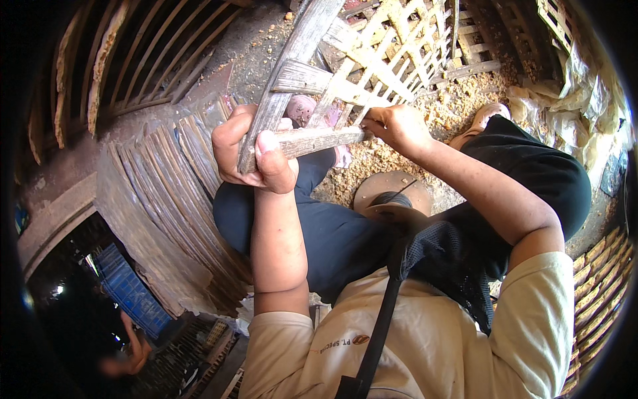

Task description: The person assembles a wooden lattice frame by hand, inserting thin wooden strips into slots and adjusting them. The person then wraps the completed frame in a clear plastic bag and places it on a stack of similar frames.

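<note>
A weathered wooden frame with a woven lattice of pale strips [302, 78] leans away from me, tilted, above my knees. My left hand [269, 163] is closed around its lower left corner, with the thumb pressed over the end of a short grey slat [319, 141]. At the right end of that slat is my right hand [401, 130], its fingertips pinched together against the lattice. Whatever lies between those fingertips is too small to make out. Below the slat, between my legs, sits a round brown disc [411, 189] with a dark coil on it.
Yellowish crumbs [458, 100] cover the floor ahead. Stacked thin sheets [166, 199] stand on my left, beneath a slatted rack [100, 73]. Crumpled clear plastic [575, 110] lies at the right. A blue crate [133, 286] and another person's arm [136, 346] show at lower left.
</note>
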